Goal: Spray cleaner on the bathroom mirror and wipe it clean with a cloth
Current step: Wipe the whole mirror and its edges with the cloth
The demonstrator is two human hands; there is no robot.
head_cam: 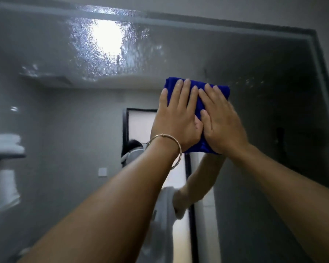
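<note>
Both forearms reach up; left hand [176, 118] and right hand [221, 122], fingers flat, press blue cloth [198, 103] against mirror [264, 76]; droplets [95, 54] above.

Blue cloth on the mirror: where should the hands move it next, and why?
Probably slide the blue cloth up and left: the left hand and right hand press it flat on the mirror, and unwiped spray droplets cover the glass there.
</note>
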